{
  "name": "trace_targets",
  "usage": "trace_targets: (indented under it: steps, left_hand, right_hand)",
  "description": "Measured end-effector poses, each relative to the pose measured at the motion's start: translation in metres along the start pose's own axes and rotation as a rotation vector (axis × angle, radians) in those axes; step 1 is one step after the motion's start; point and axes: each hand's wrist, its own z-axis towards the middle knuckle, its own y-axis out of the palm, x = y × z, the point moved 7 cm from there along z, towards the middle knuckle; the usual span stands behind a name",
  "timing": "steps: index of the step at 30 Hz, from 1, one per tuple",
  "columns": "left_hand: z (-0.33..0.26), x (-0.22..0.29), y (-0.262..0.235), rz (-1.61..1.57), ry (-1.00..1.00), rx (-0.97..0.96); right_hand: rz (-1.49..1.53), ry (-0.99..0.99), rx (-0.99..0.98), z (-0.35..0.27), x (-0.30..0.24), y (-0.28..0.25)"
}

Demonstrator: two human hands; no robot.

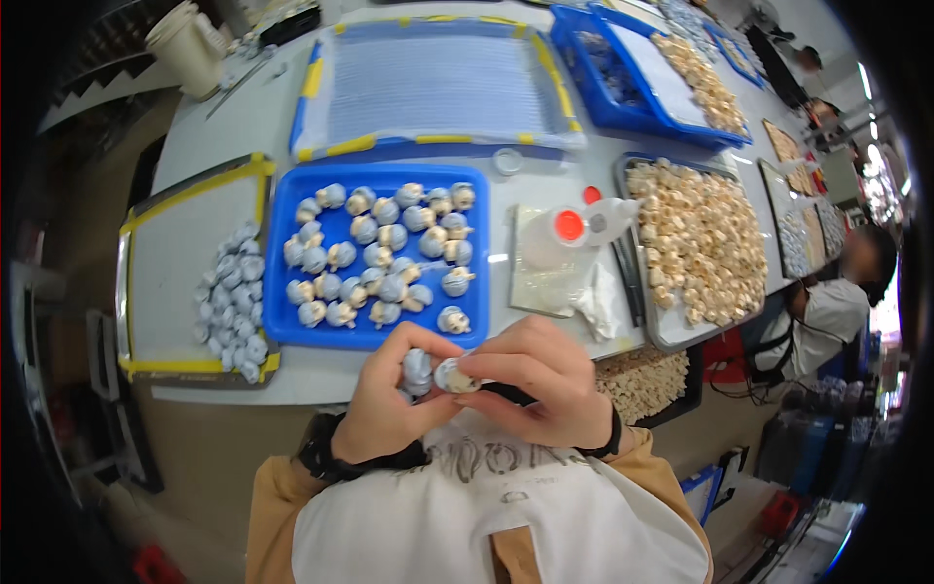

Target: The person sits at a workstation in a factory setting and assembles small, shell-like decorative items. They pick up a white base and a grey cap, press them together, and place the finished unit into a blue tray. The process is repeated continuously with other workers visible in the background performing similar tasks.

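Close to my body, just off the table's front edge, both hands meet over a small blue-grey and cream figurine part (pixel 455 378). My left hand (pixel 384 404) is closed, with a rounded blue-grey part (pixel 416 370) between its fingers and the two-coloured one at its fingertips. The fingers of my right hand (pixel 550 384) pinch the cream side of that two-coloured part. Right beyond my hands lies a blue tray (pixel 379 173) with several similar figurine parts (pixel 392 287) spread over it. My fingers hide some of what I hold.
On the left, a yellow-taped frame (pixel 185 200) bears a heap of blue-grey parts (pixel 233 292). A metal tray (pixel 671 343) of cream parts (pixel 700 243) stands right, beside a squeeze bottle (pixel 555 238) and tweezers (pixel 628 282). A paper-lined tray (pixel 438 83) lies behind; a person (pixel 827 316) sits far right.
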Motion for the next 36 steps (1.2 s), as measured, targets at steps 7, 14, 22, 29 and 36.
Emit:
trace_targets:
  steps: [7,14,22,29,36]
  left_hand:
    - [0.002,-0.006,0.001,-0.026,-0.035,0.053]
    - [0.000,-0.011,0.001,-0.073,-0.095,0.067]
    - [-0.005,-0.011,-0.002,-0.098,-0.054,0.040]
    - [0.000,-0.007,0.001,-0.333,-0.005,0.026]
    - [0.000,-0.010,0.006,-0.282,-0.052,-0.150]
  right_hand:
    - [0.043,0.001,0.005,-0.002,0.007,-0.008]
    - [0.105,-0.009,0.004,-0.011,0.007,-0.012]
    - [0.194,-0.036,-0.009,-0.016,0.011,-0.004]
    - [0.029,-0.123,0.161,-0.010,-0.008,-0.002]
    - [0.005,-0.173,0.136,-0.008,-0.010,-0.001]
